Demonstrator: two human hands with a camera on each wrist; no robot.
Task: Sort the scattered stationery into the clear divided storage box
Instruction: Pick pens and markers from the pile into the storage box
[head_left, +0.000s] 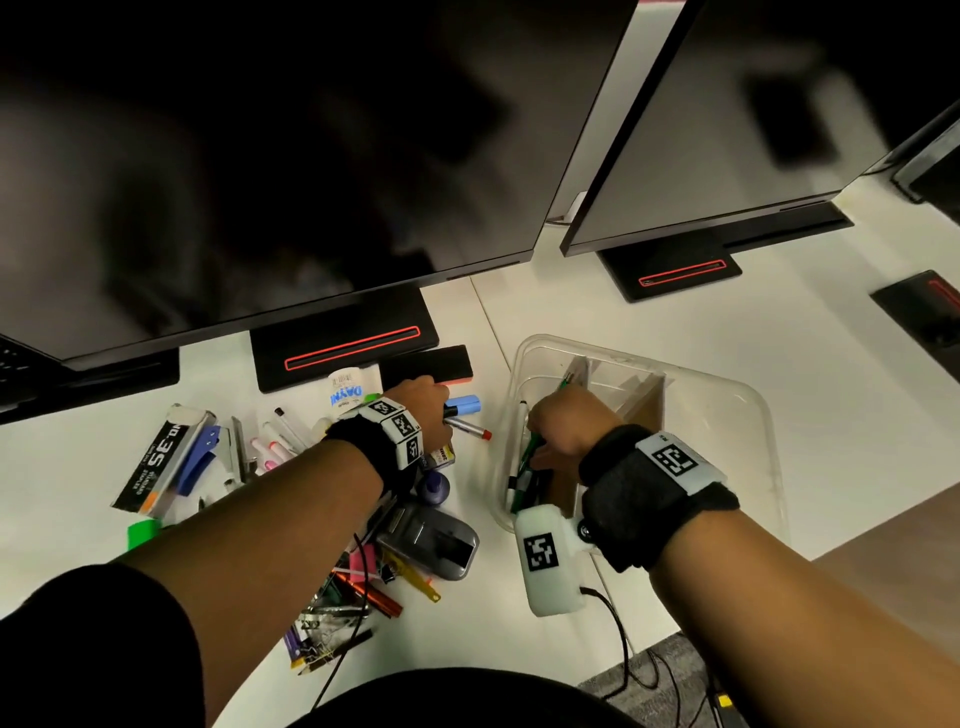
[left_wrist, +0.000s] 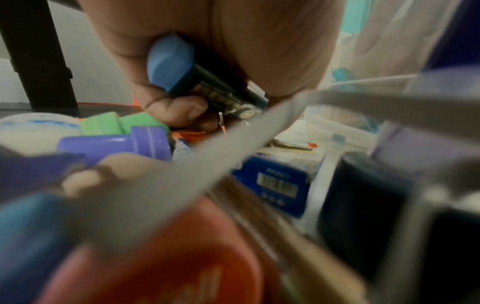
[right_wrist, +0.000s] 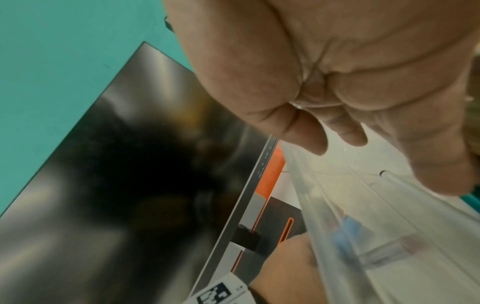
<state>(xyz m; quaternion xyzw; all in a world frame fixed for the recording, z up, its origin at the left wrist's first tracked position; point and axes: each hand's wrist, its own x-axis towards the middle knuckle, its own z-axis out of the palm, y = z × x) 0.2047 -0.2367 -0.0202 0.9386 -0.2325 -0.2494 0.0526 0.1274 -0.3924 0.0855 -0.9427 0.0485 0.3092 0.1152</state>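
the left hand (head_left: 415, 410) is at the far edge of the stationery pile (head_left: 332, 519) on the white tabletop (head_left: 779, 322), its fingers curled around a marker with a blue cap (left_wrist: 179, 70), so that hand is grasping; a silver pen with a red tip (head_left: 470, 430) lies just beside it, and whether the hand also holds it cannot be told. the right hand (head_left: 566, 423) is down inside the clear divided storage box (head_left: 748, 405), over the leftmost compartment where green and white markers (head_left: 522, 478) already lie; its fingers look relaxed in the right wrist view, with nothing seen between them, so it reads as released, though the fingertips are partly hidden. judging from this, the step in hand is to carry the blue-capped marker across to that same marker compartment. to do it well, lift it clear of the pile so nothing drags along, turn it lengthwise with the markers already there, and draw the right hand out of the way before lowering it past the box wall. the head view alone shows both hands, the cardboard dividers (head_left: 644, 400) and the spread of the pile. the left wrist view alone shows the grip itself, with fingers wrapped around the marker barrel. the right wrist view shows the open palm and the box wall, through which the blue cap appears blurred.
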